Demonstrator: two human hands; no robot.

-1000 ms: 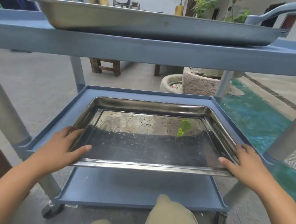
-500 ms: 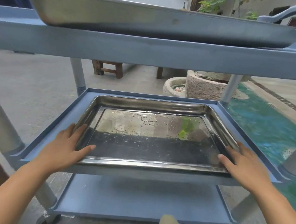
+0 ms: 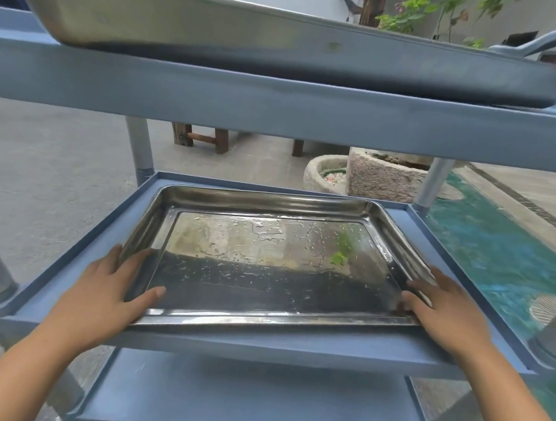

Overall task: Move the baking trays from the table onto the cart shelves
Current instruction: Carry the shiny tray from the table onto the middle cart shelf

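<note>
- Cart (image 3: 276, 112): blue, with three shelves.
- Upper tray (image 3: 216, 34): steel, sits on the top shelf.
- Wet tray (image 3: 266, 268): steel, over the middle shelf (image 3: 262, 342), its near rim at the front lip.
- Left hand (image 3: 102, 300): grips the wet tray's near-left corner, thumb inside the rim.
- Right hand (image 3: 442, 314): grips the near-right corner likewise.
</note>
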